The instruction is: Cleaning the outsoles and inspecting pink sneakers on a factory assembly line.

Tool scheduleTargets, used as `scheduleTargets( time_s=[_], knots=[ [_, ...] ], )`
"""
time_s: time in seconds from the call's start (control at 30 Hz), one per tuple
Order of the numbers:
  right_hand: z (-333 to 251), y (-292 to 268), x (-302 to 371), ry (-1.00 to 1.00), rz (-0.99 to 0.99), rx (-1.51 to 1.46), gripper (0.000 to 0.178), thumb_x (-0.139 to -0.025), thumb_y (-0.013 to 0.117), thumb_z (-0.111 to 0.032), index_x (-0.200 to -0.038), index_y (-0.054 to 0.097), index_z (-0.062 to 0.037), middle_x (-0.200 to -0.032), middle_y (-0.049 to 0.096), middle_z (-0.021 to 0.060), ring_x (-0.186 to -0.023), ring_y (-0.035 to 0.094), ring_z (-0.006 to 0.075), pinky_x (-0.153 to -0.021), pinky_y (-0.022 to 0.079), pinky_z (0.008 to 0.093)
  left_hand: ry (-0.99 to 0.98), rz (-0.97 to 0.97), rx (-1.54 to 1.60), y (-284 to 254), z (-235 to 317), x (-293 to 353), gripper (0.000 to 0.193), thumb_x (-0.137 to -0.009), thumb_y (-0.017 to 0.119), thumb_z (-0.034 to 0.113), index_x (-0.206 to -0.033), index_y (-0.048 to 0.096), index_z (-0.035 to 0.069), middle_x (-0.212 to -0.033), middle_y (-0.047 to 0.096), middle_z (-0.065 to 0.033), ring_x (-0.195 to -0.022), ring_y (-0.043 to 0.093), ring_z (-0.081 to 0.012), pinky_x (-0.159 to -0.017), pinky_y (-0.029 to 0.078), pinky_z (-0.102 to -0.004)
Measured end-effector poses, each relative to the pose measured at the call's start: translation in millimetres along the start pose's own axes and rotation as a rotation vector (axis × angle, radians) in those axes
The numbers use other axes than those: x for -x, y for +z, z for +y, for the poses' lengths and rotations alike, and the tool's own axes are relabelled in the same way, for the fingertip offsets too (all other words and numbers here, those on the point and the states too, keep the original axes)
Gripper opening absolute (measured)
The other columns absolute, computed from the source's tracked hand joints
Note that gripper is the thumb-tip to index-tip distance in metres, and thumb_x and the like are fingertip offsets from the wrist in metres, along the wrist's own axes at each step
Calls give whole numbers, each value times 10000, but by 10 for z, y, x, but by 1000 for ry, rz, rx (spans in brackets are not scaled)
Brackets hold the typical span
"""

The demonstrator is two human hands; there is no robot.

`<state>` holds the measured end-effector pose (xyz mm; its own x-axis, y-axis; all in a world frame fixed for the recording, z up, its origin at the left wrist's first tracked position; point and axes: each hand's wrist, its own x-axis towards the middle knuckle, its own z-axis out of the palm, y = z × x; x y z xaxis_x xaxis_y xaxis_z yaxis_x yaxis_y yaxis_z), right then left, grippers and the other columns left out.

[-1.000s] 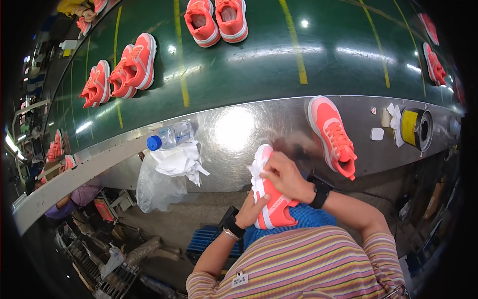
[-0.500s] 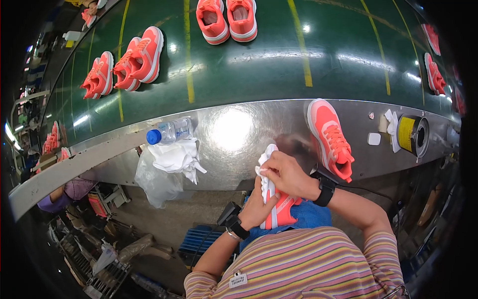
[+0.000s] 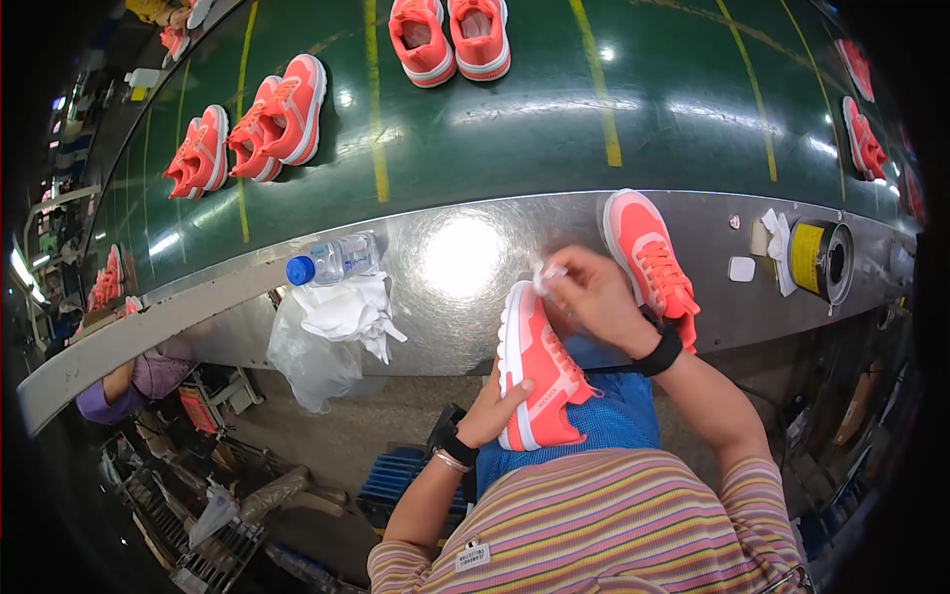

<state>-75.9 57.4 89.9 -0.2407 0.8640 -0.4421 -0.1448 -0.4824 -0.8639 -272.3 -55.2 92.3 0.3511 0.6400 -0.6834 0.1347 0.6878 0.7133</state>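
A coral running shoe [image 3: 546,371] is pointing toe-outward above a worker's blue-clad lap [image 3: 628,406], beside a metal bench [image 3: 426,332].
Its long axis is running away from the body, tilting slightly left, its white sole facing left. The left hand [image 3: 487,411] is clamping the sole near the heel, thumb across the side; the right hand [image 3: 599,297], fingers closed, is pinching a blurred white cloth scrap [image 3: 545,278] near the toe. A second shoe [image 3: 648,247] is resting on the bench; beyond, a green conveyor belt [image 3: 495,148] is bearing more pairs [image 3: 482,57].
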Motion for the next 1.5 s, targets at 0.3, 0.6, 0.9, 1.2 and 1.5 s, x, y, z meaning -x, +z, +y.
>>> scheduleTargets(
  time_s=[0.3,0.6,0.9,1.2,1.5],
  knots=[
    [102,79,31,-84,13,253,224,-859,517,-11,-1068,596,-26,-848,563,53,-710,553,100,-662,467,220,-84,-77,344,-132,-97,32,632,-889,535,326,-1352,280,-21,-1309,427,-120,-1189,416,-183,-997,329,-309],
    [-339,-20,435,105,-51,-201,200,-861,565,-36,-1042,574,50,-967,615,90,-916,600,140,-803,489,250,-286,-560,252,-760,322,162,671,-833,600,423,-1273,410,-47,-1229,515,-118,-1106,504,-166,-948,399,-313],
    [-301,-119,1106,-3,-364,367,151,-778,637,-92,-910,624,-20,-808,592,69,-745,567,153,-697,451,295,-582,-878,98,-657,554,123,612,-819,615,407,-1171,506,-81,-1062,611,-108,-903,579,-119,-786,471,-255],
    [-209,-157,1315,-116,-359,619,112,-755,600,-33,-864,602,-11,-841,581,135,-775,578,290,-699,456,342,-626,-928,-151,-459,672,43,589,-825,602,433,-1129,539,-67,-976,632,-83,-819,593,-96,-699,487,-240],
    [-187,-199,1404,-195,-367,667,122,-758,577,-22,-880,578,-15,-846,569,128,-794,573,307,-701,460,355,-626,-930,-222,-370,707,74,592,-809,618,452,-1102,553,-58,-942,634,-64,-781,594,-84,-664,489,-230]
  ],
)
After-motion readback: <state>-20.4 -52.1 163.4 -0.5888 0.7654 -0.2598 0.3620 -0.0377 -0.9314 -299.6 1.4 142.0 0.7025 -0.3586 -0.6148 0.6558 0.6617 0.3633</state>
